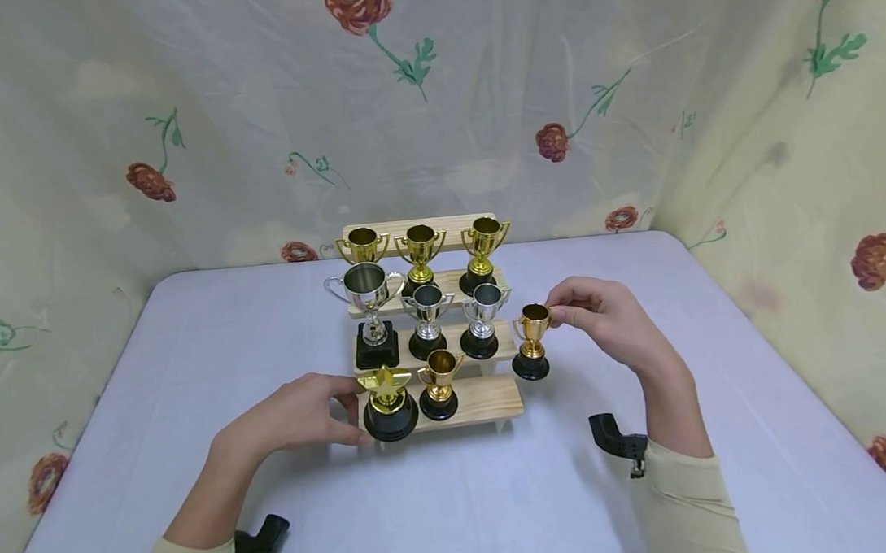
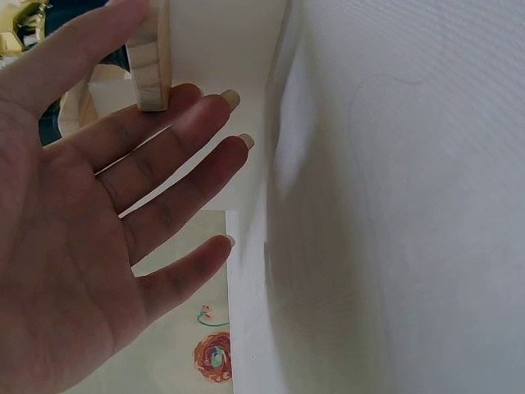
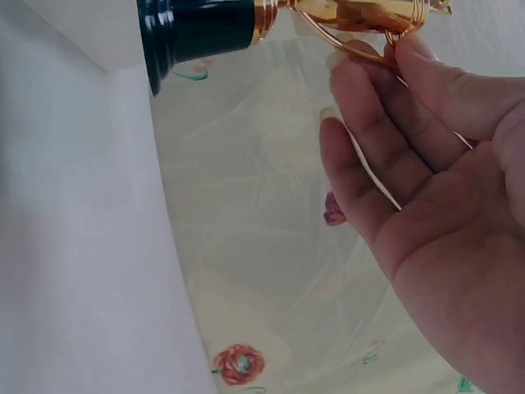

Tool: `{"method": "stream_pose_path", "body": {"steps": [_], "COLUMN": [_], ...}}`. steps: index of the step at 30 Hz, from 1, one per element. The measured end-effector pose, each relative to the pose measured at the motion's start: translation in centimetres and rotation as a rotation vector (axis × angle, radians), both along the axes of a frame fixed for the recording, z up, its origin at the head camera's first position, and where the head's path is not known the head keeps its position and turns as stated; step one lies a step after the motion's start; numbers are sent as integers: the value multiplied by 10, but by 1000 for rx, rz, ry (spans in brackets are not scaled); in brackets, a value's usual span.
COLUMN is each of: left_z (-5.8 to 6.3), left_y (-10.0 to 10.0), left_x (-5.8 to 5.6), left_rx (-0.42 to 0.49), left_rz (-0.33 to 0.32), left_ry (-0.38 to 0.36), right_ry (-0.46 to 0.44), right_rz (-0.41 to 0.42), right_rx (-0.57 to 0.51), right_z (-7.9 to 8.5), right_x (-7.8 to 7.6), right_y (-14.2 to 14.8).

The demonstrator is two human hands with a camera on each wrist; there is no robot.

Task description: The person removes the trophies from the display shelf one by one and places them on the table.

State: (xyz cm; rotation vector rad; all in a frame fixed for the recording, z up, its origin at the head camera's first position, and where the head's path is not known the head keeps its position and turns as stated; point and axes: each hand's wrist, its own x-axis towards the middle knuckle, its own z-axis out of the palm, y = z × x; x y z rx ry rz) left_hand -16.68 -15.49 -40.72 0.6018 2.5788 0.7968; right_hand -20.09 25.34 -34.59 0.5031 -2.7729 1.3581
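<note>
A wooden stand [image 1: 494, 398] rises in steps. On its front step are a star trophy [image 1: 391, 423] at the left end and a small gold cup [image 1: 441, 372] beside it. Behind stand a large silver cup [image 1: 367, 289] on a square black base and two small silver cups [image 1: 482, 306]. Higher up are three bright gold cups [image 1: 420, 246], with a pale board [image 1: 448, 226] behind them; the large silver cup blocks the lower part of the leftmost one. The held gold cup [image 1: 533, 322] is just beside the stand's right side, roughly upright; its black base appears raised off the table, though the views leave this a little uncertain.

The table [image 1: 451, 504] is white, and a pale curtain [image 1: 474, 129] printed with red flowers hangs behind it and along the sides.

The right hand [image 1: 609, 319] comes in from the right with its grip clamped on one handle of the held gold cup, between thumb and fingertips, the palm turned toward the stand. The left hand [image 1: 294, 416] reaches in from the left, its grip closed across the left end of the front step, thumb at the front edge and index finger at the back, the other fingers spread.
</note>
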Motion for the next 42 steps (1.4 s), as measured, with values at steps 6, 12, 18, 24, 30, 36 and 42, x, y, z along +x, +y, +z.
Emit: {"method": "stream_pose_path", "body": {"steps": [6,12,18,24,30,36,42], "left_z": [-1,-1,0,2,3,3,3], "left_y": [0,0,1,2,2,1,0], "left_x": [0,1,1,1,1,1,2], "left_rx": [9,11,3,11,31,40,54], "left_rz": [0,2,9,7,-15,-20,-22], "left_ry": [-12,-21,-25,-27,-27,-29,-39], "right_ry": [13,28,84,126,182,192,166], "right_rz": [-53,-92,-139,-217,-293,-339,-378], "right_rx": [-30,-51,-108,-140,-177,-245,-223], "right_z": [-5,-11,-17,-22,-32,-39,-44], "right_x": [-2,-6,-11,-15,-21,-25,-29], "right_y": [3,4,5,3,3,0,-3]}}
